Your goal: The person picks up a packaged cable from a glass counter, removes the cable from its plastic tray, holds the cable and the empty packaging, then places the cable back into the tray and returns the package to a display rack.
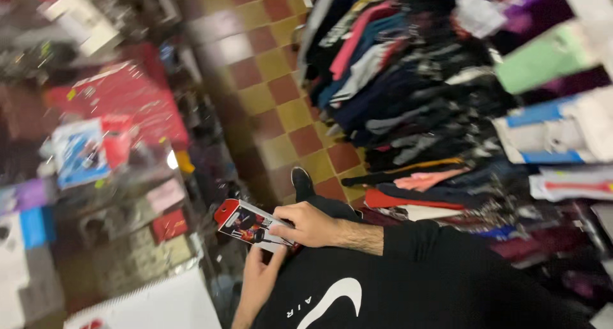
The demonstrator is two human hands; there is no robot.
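A small flat packet (pixel 248 225), red at its upper end with a dark printed picture on its face, is being held low in the middle of the view, just in front of the person's black top. The right hand (pixel 308 225) is lying across the packet's near end, fingers curled over the face and closing on it from above. The left hand (pixel 258 279) is coming up from below, its fingers and thumb pressing against the packet's underside, so both hands are gripping the same item.

The black top (pixel 408 284) is carrying a white curved mark and is filling the lower right of the view. A dark shoe (pixel 302 182) is standing on the floor just beyond the packet. The floor (pixel 274 67) is showing a checker of red and yellow tiles running away up the middle.

To the right, a rack of hanging clothes (pixel 396 80) is holding dark garments closely packed, with pink, red and grey pieces among them. Beyond it, flat packaged goods (pixel 555 131) in white, blue and green are lying stacked.

To the left, a glass counter (pixel 121 195) is holding boxed goods, blurred by motion: a red wrapped pack (pixel 128 99) and a blue and white box (pixel 80 151) are resting on it. Their contents cannot be made out.
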